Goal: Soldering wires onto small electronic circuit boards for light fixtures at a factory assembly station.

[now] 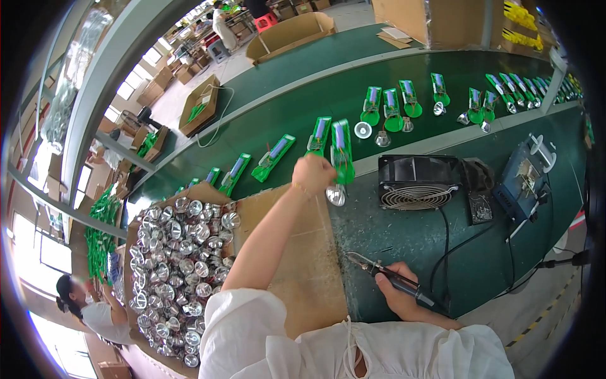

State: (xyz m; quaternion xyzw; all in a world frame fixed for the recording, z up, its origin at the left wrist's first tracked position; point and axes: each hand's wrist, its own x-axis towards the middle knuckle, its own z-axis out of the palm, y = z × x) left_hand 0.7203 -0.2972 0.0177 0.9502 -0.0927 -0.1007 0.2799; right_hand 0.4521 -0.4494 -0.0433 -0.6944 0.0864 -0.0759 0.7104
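Observation:
My left hand [314, 174] is stretched out to the belt, fingers closed at the edge of a green plastic lamp housing [341, 142] with a blue-violet cell in it. A silver reflector [336, 196] hangs at that housing's lower end, beside my fingertips. Another green housing [320, 134] lies just left, partly hidden by the hand. My right hand [400, 292] grips the dark handle of a soldering iron [404, 283] low over the bench, its metal tip pointing up and left.
A carton of silver reflectors [183, 271] stands left, next to a cardboard sheet [290, 252]. A black fan [418, 182] and a blue soldering station [522, 180] with a solder spool [541, 153] stand right; cables trail nearby. More housings line the green belt [284, 101]. A co-worker [101, 309] sits far left.

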